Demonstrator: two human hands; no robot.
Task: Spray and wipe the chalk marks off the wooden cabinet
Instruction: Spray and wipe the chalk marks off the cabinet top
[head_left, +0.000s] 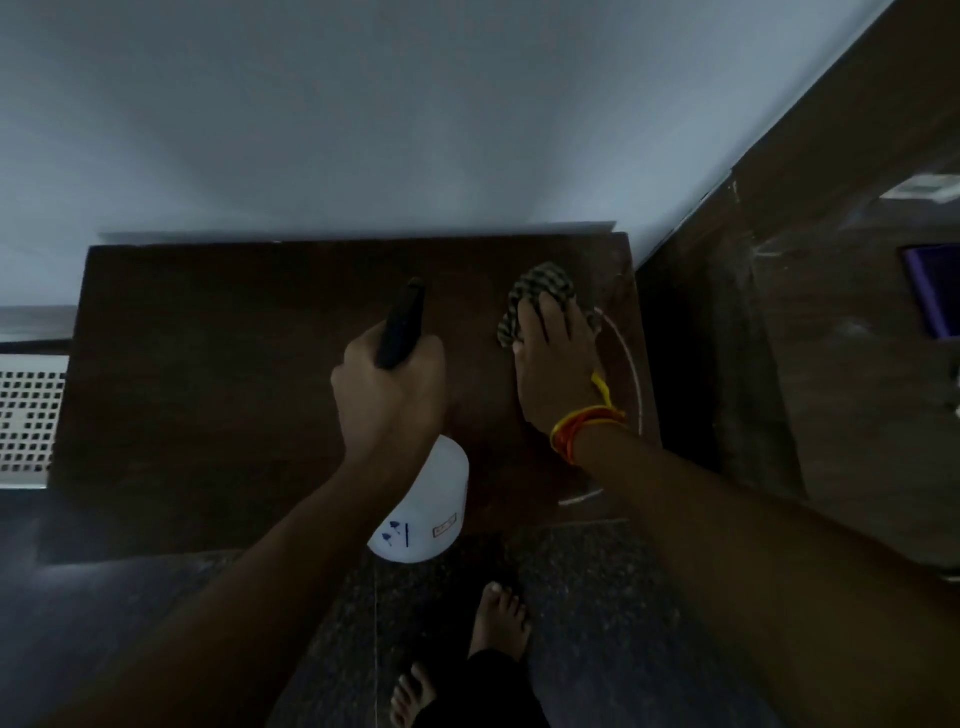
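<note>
At the far left of the frame a white perforated panel (28, 415) sits beside my dark wooden cabinet (234, 374), whose top fills the middle of the picture. That left half of the top is bare, so there is plenty of open room to sweep that way.

Left of centre, my left hand (387, 395) is wrapped closed around the black trigger head of the spray bottle (423, 506); the white body hangs below my wrist, over the cabinet's near edge. I judge that if my grip loosens, the bottle falls to the stone floor by my bare feet (501, 621), and stray spray there would make it slippery.

Right of centre, my right hand (558, 364), with orange threads at the wrist, presses flat with fingers spread on the checked cloth (540, 296). The chalk marks (631, 364) curve as a pale line just right of this hand, close to the cabinet's right edge, with another streak nearer the front corner. Room is tight there: a wide stroke could run the cloth off the edge into the dark gap before the brown wall panel (831, 312), and rubbing dry may only smear the chalk.
</note>
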